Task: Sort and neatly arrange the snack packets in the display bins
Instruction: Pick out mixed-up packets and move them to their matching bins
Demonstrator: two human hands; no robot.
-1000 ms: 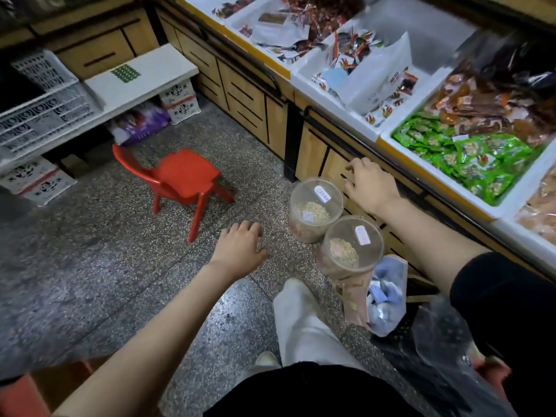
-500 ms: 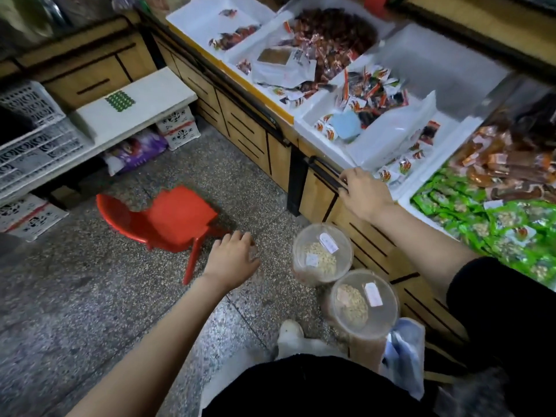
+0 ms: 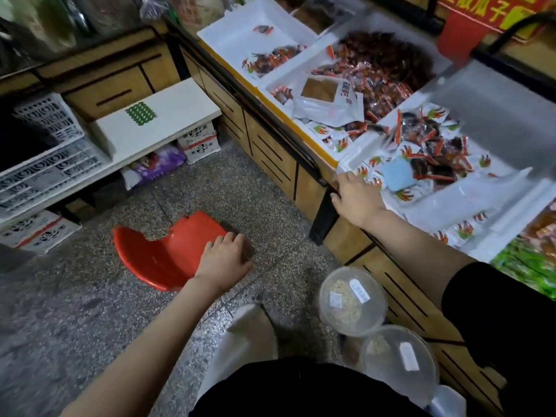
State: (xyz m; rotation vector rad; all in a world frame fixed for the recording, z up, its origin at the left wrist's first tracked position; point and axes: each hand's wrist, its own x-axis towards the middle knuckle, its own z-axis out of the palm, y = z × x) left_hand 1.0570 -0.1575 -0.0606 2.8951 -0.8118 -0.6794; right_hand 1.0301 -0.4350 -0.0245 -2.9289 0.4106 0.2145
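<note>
Our right hand (image 3: 355, 196), relaxed on the bin (image 3: 350, 161) rim and empty, is nearer the packets (image 3: 433, 145) at its two o'clock; our left hand (image 3: 224, 260) hangs loosely curled, empty.

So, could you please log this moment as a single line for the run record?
left hand: empty, by red chair | right hand: on bin rim, grip unclear | snack packets: none held

Packets (image 3: 427, 152) in bins (image 3: 358, 159), chair (image 3: 168, 251) left
</note>
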